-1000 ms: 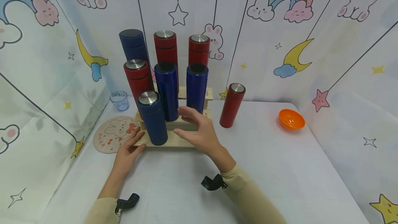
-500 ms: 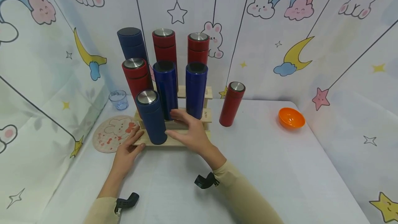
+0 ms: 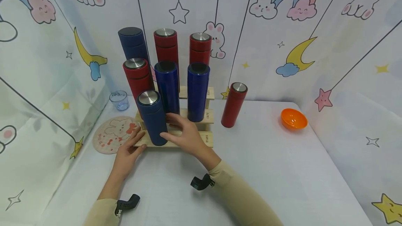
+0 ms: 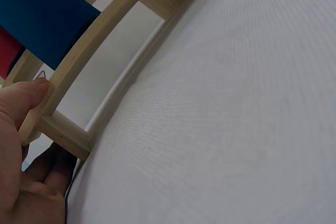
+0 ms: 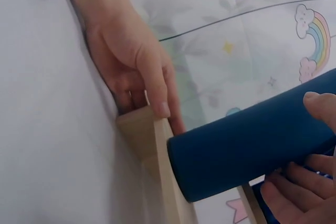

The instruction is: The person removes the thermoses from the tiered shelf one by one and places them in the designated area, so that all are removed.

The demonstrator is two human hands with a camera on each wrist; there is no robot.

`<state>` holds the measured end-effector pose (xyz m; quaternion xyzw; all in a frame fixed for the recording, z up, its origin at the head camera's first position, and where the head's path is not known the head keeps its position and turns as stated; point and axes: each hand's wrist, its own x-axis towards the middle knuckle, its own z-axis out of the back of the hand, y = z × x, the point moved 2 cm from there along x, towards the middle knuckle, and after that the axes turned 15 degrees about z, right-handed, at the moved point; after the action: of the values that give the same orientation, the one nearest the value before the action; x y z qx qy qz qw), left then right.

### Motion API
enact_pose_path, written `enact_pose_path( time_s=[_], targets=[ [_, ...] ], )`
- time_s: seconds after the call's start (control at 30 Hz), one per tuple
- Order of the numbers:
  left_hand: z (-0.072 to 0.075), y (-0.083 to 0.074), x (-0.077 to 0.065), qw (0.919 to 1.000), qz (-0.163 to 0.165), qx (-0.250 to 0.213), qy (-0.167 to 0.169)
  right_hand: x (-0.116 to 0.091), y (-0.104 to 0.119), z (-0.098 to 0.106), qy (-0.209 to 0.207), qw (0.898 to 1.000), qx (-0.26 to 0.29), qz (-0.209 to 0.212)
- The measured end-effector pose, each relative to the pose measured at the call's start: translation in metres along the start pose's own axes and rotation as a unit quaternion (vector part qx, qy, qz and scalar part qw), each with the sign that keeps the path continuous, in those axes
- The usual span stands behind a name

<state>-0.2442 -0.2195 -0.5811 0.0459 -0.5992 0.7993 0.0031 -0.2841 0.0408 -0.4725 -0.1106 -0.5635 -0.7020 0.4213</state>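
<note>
A matte blue flask (image 3: 153, 118) with a steel lid stands on the lowest step of a wooden tiered rack (image 3: 188, 141). My right hand (image 3: 185, 135) is at its right side, with the thumb in front and bent fingers near the far side; firm contact cannot be made out. In the right wrist view, the thumb (image 5: 321, 107) overlaps the flask. My left hand (image 3: 127, 152) holds the rack's front left corner, its thumb (image 4: 26, 95) on the slat. Behind stand a red flask (image 3: 138, 79) and two glossy blue flasks (image 3: 168, 86) (image 3: 198, 90) on the middle step.
On the top step are a dark blue flask (image 3: 133, 44) and two red flasks (image 3: 165, 46) (image 3: 200, 49). Another red flask (image 3: 233, 107) stands right of the rack. An orange bowl (image 3: 294, 119), a glass cup (image 3: 119, 100) and a round bunny mat (image 3: 110, 138) lie around.
My right hand has moved left along the rack's front to the matte blue flask, and its thumb now overlaps the flask. My left hand has stayed at the rack's corner.
</note>
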Motion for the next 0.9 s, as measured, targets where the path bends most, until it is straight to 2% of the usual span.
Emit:
enact_pose_path(
  time_s=[0.5, 0.9],
  targets=[
    [0.001, -0.001, 0.001, 0.9999, 0.004, -0.009, 0.006, 0.006, -0.005, -0.015, 0.007, 0.999, -0.04, -0.019],
    [0.0, -0.002, 0.0, 0.9999, 0.007, -0.005, 0.006, 0.006, -0.006, -0.027, -0.04, 0.998, -0.053, -0.022]
  ],
)
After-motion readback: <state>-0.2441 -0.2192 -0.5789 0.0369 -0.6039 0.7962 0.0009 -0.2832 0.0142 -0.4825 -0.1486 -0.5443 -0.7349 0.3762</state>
